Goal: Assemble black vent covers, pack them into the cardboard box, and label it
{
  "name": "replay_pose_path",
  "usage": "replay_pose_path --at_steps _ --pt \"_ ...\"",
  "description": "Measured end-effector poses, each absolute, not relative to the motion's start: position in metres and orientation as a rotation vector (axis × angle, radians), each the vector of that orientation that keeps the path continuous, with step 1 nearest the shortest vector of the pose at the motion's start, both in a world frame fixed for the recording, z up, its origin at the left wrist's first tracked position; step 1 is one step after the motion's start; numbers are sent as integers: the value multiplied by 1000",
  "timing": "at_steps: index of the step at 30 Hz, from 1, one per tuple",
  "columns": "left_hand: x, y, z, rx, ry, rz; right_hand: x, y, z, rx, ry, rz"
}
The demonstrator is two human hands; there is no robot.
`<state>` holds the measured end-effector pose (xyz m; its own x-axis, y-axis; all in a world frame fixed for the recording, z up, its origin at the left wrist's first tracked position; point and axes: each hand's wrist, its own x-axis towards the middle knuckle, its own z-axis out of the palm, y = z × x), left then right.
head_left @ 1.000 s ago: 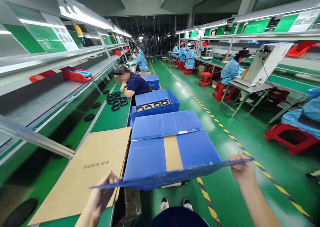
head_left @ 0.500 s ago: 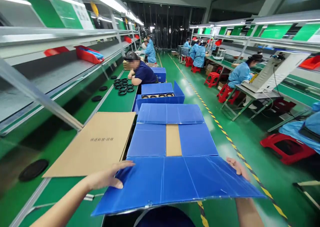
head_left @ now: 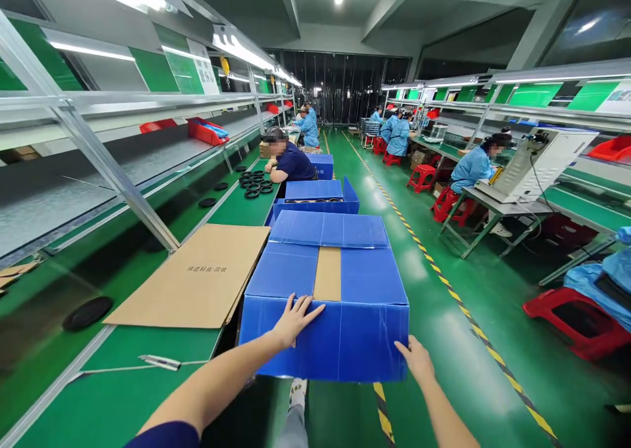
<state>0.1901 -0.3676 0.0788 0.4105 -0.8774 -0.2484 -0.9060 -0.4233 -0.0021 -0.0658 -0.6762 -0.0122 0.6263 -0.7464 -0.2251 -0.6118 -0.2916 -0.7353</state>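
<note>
While both my hands rest on the box, the biggest thing around them is the green bench [head_left: 98, 395], running away along the left of my fingers, and right alongside it, dead ahead, stands the blue corrugated box [head_left: 340, 346] itself. Its long axis seems to run straight away from me, and its near face meets my fingertips. Top flaps are folded in, with a tan strip [head_left: 328, 274] showing in the gap between them. Left hand [head_left: 294, 320] is up high: fingers spread wide and flat over the near top edge. Right hand [head_left: 417, 359] is down low at the near right corner, fingers outstretched and close together, tips on the plastic; whether they hook under, I cannot tell. So the left is the one on top, the right at the base. Just left of my left fingers a flat cardboard sheet [head_left: 197, 277] lies on the bench, touching or nearly touching the box's side. Beyond my fingertips, hard up behind, sits a second blue box [head_left: 315, 198], open. Well off to the right, a red stool [head_left: 576, 316] stands on the floor past the striped floor line [head_left: 463, 316]. Further ahead, a seated person [head_left: 290, 162] leans on the bench beside some black rings [head_left: 256, 185]. Far left, a black disc [head_left: 87, 313]; nearer, a thin silver strip [head_left: 158, 362] I can't make out.
</note>
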Motion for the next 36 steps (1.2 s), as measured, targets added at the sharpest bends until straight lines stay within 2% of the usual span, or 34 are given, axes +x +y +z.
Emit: replay_pose_path --at_steps 5,10,12,16,18,20,25,30,33,36 --pt "195 -364 57 -2516 1503 205 -63 -667 -33 -2025 1169 -274" --pt "206 -359 56 -2480 1543 324 -45 -680 1 -2209 1039 -990" --pt "210 -361 61 -2471 1574 378 -10 -675 27 -2325 803 -1066" --pt "237 -375 79 -2510 1884 430 92 -644 65 -2639 310 -529" --pt "265 -386 88 -2543 2053 328 141 -632 71 -2797 179 -227" --pt "296 -400 93 -2483 2165 184 179 -631 72 -2905 104 -60" --pt "344 -443 81 -1938 2443 -18 219 -657 79 -3001 -165 34" --pt "345 -473 78 -1818 2529 4 227 -664 93 -3039 -561 143" --pt "352 -468 110 -1874 2546 -46 237 -658 97 -3063 -696 197" --pt "360 -447 164 -2027 2539 -29 251 -656 106 -3072 -759 198"
